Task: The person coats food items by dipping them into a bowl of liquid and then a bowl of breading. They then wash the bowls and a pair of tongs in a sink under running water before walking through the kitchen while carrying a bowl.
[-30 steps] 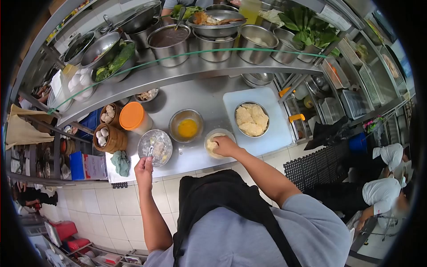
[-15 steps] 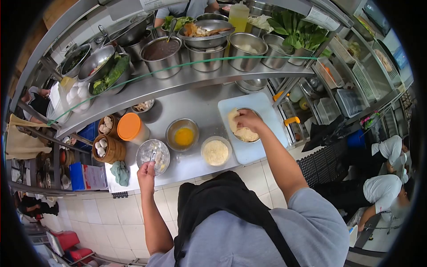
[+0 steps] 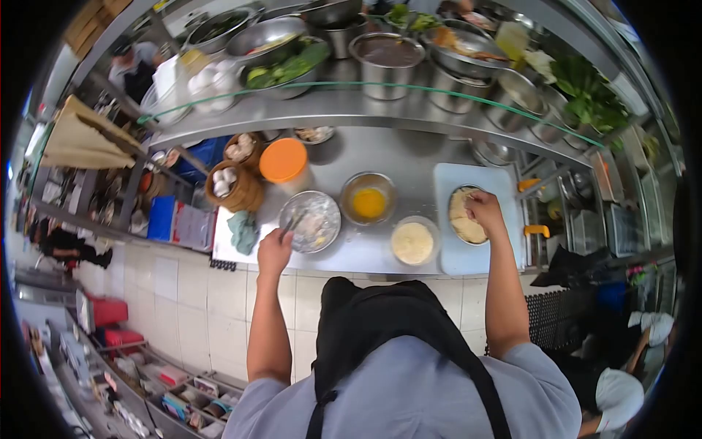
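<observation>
My left hand is closed on metal tongs, whose tips reach over a steel bowl with white powder and residue. At the right, my right hand hovers at a bowl of pale crumbs on a light blue cutting board. Its fingers are drawn together, and whether they pinch anything is too small to tell. Between my hands stand a steel bowl with beaten egg and a round container of crumbs.
An orange-lidded tub, bamboo steamers and a green cloth stand at the left. A steel shelf with pots and greens spans the back. Co-workers are at the far right.
The view has turned, so the counter appears shifted right. My right hand's fingers are more drawn together over the crumbs. My left hand still holds the tongs at the powder bowl.
</observation>
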`<action>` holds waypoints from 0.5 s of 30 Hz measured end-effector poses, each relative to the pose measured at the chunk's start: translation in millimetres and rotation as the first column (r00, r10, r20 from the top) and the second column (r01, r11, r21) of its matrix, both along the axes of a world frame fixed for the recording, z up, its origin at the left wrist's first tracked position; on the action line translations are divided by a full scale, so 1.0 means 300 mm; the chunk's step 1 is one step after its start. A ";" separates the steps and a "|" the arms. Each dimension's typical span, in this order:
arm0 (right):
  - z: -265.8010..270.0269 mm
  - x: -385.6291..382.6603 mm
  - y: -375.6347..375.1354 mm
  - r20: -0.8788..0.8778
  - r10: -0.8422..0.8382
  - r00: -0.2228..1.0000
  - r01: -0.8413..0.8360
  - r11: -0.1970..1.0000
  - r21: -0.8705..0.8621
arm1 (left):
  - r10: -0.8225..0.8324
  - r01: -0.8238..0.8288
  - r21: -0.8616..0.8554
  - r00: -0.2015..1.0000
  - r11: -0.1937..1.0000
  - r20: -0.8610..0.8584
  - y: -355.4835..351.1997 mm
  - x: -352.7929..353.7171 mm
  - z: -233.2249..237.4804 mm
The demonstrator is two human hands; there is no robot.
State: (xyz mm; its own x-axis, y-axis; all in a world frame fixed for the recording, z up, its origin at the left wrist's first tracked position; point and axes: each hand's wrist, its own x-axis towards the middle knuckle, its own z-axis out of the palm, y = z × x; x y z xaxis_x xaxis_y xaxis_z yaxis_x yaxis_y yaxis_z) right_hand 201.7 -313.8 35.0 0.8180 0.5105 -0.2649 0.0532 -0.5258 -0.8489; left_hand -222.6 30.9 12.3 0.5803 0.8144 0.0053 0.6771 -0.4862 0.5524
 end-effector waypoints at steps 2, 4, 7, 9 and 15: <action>-0.009 -0.084 0.015 -0.206 0.068 0.976 -0.023 0.976 0.217 | -0.004 0.012 0.052 0.989 0.999 -0.147 -0.030 0.009 0.037; -0.014 -0.183 0.054 -0.247 0.071 0.966 -0.017 0.977 0.212 | -0.030 0.049 0.084 0.977 0.995 -0.212 -0.032 0.019 0.023; -0.044 -0.267 0.067 -0.325 0.093 0.941 -0.029 0.980 0.198 | -0.032 0.099 0.160 0.925 0.982 -0.378 -0.037 0.042 0.026; -0.064 -0.308 0.074 -0.346 0.142 0.928 -0.072 0.975 0.209 | 0.000 0.084 0.167 0.892 0.982 -0.452 -0.027 0.052 0.039; -0.052 -0.341 0.045 -0.374 0.121 0.920 -0.061 0.984 0.167 | -0.037 0.199 0.288 0.875 0.937 -0.482 0.090 0.013 0.040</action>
State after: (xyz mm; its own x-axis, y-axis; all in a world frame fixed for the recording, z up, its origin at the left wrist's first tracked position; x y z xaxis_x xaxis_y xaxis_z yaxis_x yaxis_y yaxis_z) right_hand 99.5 -300.4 19.3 0.6182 0.6357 -0.4622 -0.2485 -0.3998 -0.8823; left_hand -218.6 57.8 24.2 0.6720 0.7395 -0.0407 0.7398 -0.6728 -0.0096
